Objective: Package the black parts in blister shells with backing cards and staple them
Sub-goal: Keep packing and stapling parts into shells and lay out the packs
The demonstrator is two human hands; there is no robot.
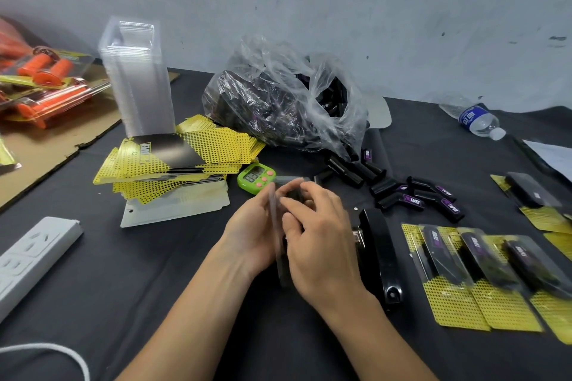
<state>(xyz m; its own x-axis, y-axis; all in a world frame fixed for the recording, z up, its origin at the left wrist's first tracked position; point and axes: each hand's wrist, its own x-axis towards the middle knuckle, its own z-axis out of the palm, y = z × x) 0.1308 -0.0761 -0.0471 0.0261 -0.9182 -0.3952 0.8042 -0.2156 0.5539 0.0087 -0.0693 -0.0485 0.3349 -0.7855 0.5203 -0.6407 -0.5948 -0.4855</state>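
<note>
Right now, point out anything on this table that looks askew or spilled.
The backing cards lie in a splayed, crooked pile beside the shell stack. Black parts lie scattered outside the open plastic bag. A water bottle lies on its side, far right.

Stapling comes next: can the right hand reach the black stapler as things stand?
Probably yes: the stapler lies just beside the right hand, nothing between them, but that hand must first release the blister shell.
</note>
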